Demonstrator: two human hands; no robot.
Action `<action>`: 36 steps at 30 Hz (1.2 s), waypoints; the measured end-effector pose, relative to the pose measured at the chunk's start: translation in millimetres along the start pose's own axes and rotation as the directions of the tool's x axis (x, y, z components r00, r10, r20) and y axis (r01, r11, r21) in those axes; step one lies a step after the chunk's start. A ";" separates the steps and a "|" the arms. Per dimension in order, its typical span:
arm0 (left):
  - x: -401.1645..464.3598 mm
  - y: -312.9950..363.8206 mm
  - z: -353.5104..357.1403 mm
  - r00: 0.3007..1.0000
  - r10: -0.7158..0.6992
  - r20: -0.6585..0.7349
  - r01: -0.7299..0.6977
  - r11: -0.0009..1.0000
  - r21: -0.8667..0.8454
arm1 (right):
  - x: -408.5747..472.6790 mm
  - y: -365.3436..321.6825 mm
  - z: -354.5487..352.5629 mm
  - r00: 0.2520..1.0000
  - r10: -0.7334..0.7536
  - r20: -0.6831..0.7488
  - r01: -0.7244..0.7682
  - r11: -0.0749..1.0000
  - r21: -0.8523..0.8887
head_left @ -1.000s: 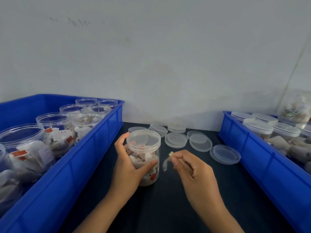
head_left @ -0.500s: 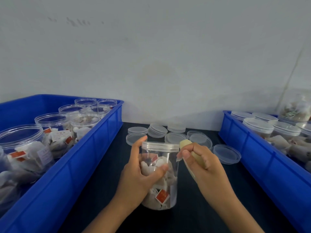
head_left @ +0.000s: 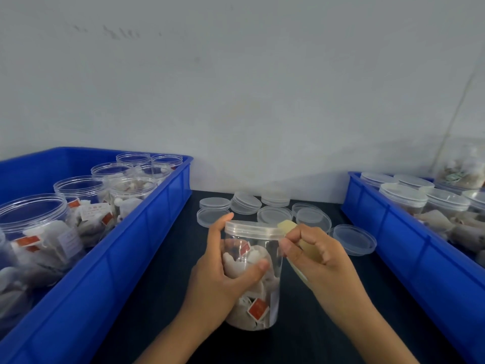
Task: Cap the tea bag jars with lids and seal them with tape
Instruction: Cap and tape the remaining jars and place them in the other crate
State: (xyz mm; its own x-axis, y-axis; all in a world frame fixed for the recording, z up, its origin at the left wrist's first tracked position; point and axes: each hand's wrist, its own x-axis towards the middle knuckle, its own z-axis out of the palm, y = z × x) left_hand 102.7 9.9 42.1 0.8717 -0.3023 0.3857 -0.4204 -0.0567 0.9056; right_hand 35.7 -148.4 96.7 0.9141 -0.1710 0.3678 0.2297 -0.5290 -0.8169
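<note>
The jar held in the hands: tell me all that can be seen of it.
The jar is clear plastic, round, upright above the dark table, and filled with white tea bags bearing red tags. A translucent lid caps it. The left hand grips its side, thumb in front. The right hand pinches a yellowish tape strip at the lid's right edge.

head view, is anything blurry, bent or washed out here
Head view: soft, even light, no harsh glare; wide-angle bending curves the left blue bin and right blue bin; the jar and both hands look slightly soft; tag print is unreadable.
</note>
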 end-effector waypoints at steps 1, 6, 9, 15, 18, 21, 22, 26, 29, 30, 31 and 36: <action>-1.1 1.0 1.1 1.000 0.005 0.007 -0.005 1.000 0.009 | 0.3 -0.2 0.4 1.000 -0.007 -0.021 0.006 1.000 -0.016; -3.8 4.6 4.9 1.000 0.029 -0.005 -0.028 0.998 0.059 | -1.6 -0.9 8.3 0.993 0.025 -0.116 -0.012 0.994 0.109; -4.8 6.0 6.1 0.999 0.031 -0.032 -0.028 0.996 0.082 | -4.4 -0.4 16.3 0.987 0.058 -0.150 -0.029 0.981 0.190; -5.6 6.2 7.5 0.998 0.022 -0.063 -0.014 0.992 0.124 | -6.4 -4.1 20.8 0.985 0.060 -0.162 -0.032 0.985 0.172; -6.1 6.5 7.8 0.997 0.006 -0.076 0.004 0.991 0.134 | -7.2 -8.8 19.5 0.988 0.033 -0.149 -0.016 0.994 0.111; -6.4 6.5 8.6 0.997 0.006 -0.077 0.006 0.988 0.154 | -7.7 -12.0 19.0 0.986 0.024 -0.168 -0.011 0.997 0.079; -6.7 6.7 9.0 0.997 0.009 -0.077 0.003 0.987 0.160 | -7.8 -12.6 19.0 0.985 0.028 -0.171 -0.016 0.997 0.070; -7.7 7.4 9.8 0.997 0.022 -0.078 -0.008 0.983 0.185 | -8.5 -13.4 19.1 0.981 0.041 -0.190 -0.033 0.998 0.044; -8.7 8.4 10.3 0.996 0.038 -0.077 -0.021 0.978 0.207 | -8.8 -13.8 19.3 0.979 0.041 -0.198 -0.040 0.999 0.007; -9.3 8.2 10.5 0.996 0.044 -0.082 -0.026 0.977 0.210 | -8.9 -13.9 19.6 0.979 0.040 -0.200 -0.041 0.999 -0.003; -9.5 8.1 10.9 0.995 0.049 -0.089 -0.030 0.978 0.206 | -9.1 -13.7 19.7 0.979 0.039 -0.202 -0.041 0.999 -0.009; -10.6 6.4 13.8 0.994 0.057 -0.094 -0.041 0.986 0.163 | -9.4 -10.6 19.9 0.974 0.038 -0.222 -0.046 0.999 -0.028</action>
State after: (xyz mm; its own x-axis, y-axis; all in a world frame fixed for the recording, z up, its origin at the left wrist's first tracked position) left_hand 87.3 -0.4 41.4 0.8664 -0.2138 0.4513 -0.4909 -0.1990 0.8482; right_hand 31.4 -124.7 93.1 0.8254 -0.3711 0.4255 0.1786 -0.5434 -0.8203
